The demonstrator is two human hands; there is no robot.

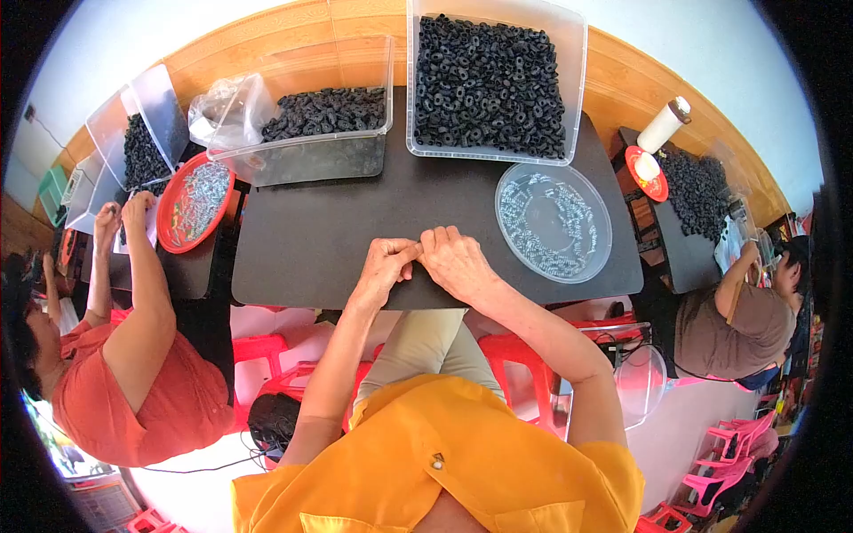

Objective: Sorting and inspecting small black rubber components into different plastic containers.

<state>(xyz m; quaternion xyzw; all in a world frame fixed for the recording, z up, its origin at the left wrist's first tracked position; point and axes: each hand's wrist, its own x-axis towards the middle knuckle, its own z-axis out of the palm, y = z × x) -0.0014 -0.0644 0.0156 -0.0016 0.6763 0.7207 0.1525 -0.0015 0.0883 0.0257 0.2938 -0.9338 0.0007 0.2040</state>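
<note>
My left hand [387, 266] and my right hand [456, 260] meet above the near edge of the dark table [355, 218]. Both are closed, thumbs and fingers pinched together. Whatever sits between the fingertips is too small and too covered to name. To the right of my right hand lies a round clear tray [508, 233] with many small shiny metal pieces [577, 222] in it. Beyond my hands stands a clear bin [576, 98] full of small black ring-like parts [489, 84]. Left of it, a second clear bin [311, 162] contains black parts [329, 111].
A crumpled plastic bag [233, 107] leans by the left bin. At the left, a person in red [142, 382] works beside a red tray [165, 235] of metal pieces. Another person in brown [733, 329] sits right, near a black heap [697, 195]. Red stools [520, 360] stand below.
</note>
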